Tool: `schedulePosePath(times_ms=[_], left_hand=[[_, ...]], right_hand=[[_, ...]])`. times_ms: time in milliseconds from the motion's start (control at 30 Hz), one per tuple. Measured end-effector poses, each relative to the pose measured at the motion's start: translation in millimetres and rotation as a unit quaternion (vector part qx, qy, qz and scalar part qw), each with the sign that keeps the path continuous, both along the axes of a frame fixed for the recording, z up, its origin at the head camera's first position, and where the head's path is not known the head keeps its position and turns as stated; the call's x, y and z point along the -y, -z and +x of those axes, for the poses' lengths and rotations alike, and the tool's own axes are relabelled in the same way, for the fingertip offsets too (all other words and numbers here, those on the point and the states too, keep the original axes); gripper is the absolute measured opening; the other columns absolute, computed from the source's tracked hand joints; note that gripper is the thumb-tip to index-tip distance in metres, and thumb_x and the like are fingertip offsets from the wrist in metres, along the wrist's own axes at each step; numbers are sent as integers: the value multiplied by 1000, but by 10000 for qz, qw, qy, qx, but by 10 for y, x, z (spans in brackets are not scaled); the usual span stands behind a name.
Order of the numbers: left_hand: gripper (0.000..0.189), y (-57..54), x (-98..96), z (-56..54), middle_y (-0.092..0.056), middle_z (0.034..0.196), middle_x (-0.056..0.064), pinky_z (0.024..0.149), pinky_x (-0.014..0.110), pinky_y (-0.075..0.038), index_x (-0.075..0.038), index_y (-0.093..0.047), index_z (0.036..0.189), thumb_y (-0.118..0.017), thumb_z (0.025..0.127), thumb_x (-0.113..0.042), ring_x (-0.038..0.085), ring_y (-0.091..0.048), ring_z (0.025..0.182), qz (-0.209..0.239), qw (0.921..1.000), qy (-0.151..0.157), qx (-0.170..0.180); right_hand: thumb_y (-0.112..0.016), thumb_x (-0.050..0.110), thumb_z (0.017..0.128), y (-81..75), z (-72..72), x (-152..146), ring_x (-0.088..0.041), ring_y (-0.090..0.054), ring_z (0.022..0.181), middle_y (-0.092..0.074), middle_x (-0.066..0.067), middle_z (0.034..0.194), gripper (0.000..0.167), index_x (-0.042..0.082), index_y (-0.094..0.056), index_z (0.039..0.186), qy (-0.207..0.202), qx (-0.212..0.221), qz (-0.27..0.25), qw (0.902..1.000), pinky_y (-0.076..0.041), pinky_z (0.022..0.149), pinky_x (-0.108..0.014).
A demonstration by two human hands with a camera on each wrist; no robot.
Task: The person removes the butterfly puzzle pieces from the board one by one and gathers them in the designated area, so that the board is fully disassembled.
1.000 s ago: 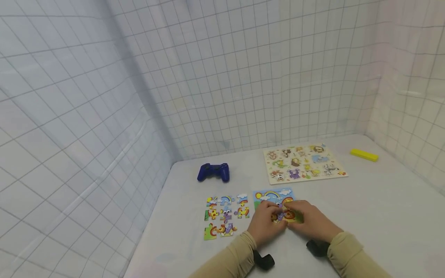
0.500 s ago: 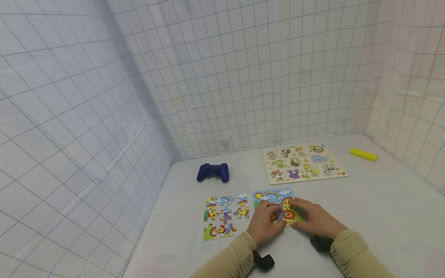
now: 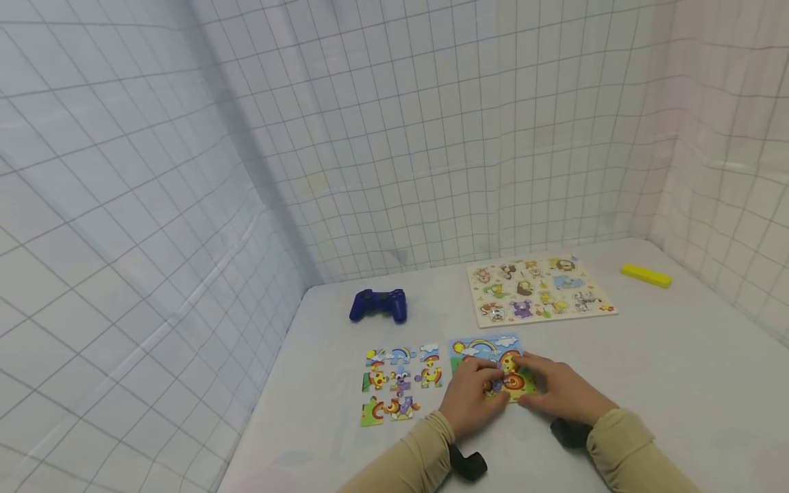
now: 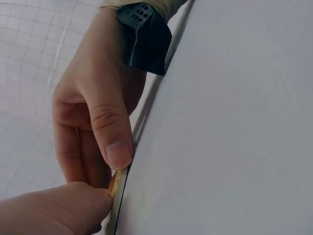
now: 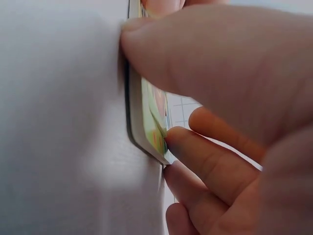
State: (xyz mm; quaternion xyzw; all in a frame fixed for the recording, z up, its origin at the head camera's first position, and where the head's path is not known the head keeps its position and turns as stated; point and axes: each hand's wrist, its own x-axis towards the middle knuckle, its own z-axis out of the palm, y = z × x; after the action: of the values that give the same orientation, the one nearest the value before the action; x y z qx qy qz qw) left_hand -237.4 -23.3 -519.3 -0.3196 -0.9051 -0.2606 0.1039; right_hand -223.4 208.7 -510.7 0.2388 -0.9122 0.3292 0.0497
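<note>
A small colourful jigsaw puzzle [image 3: 474, 346] in a flat tray lies on the white table in the head view. My left hand [image 3: 471, 397] bends over its near left part, fingers curled onto the picture. In the left wrist view, the left thumb [image 4: 119, 154] rests against the near edge. My right hand [image 3: 564, 390] holds the near right corner. In the right wrist view, the right thumb [image 5: 161, 44] lies on the near edge, with fingers [image 5: 195, 152] at the side edge. The hands hide the puzzle's lower left part.
Several loose jigsaw pieces [image 3: 401, 380] lie in rows left of the puzzle. Behind are a blue game controller [image 3: 379, 305], a wooden animal puzzle board [image 3: 539, 291] and a yellow bar [image 3: 645, 274]. Grid-patterned sheeting [image 3: 401, 171] walls the table's back and sides.
My right hand has moved a little to the right and its fingers have spread, uncovering more of the puzzle's right side. The left hand has barely shifted.
</note>
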Motion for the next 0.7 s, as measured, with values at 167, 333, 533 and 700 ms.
schedulePosePath(times_ms=[167,333,533,700], left_hand=[[33,7,-25,-21,-68,128,-4,101,26,-47,-18,-77,120,-73,90,-32,13,-59,119,108,9999,-39,41],[32,-1,-54,-36,-67,127,-6,99,24,-47,-20,-77,119,-76,89,-32,9,-59,118,271,9990,-120,347],[33,-8,-61,-22,-66,127,-8,101,26,-47,-20,-76,119,-80,89,-33,8,-58,118,443,9968,-212,629],[34,-18,-11,7,-62,126,-8,99,26,-49,-18,-74,121,-80,90,-32,5,-58,115,1041,9885,-301,1055]], right_hand=[[-86,30,83,-5,10,13,-45,-54,134,-56,-23,147,70,4,-59,142,32,-71,15,10000,-44,108,-60],[-86,29,83,-20,23,19,-46,-55,133,-56,-25,146,69,3,-59,142,55,-90,17,9999,-44,107,-61],[-86,29,83,-22,29,25,-46,-54,133,-57,-25,146,70,3,-59,142,68,-32,-14,10000,-43,109,-61],[-85,35,84,-41,24,40,-45,-53,135,-57,-20,148,74,4,-56,145,98,111,-9,9999,-42,109,-61]])
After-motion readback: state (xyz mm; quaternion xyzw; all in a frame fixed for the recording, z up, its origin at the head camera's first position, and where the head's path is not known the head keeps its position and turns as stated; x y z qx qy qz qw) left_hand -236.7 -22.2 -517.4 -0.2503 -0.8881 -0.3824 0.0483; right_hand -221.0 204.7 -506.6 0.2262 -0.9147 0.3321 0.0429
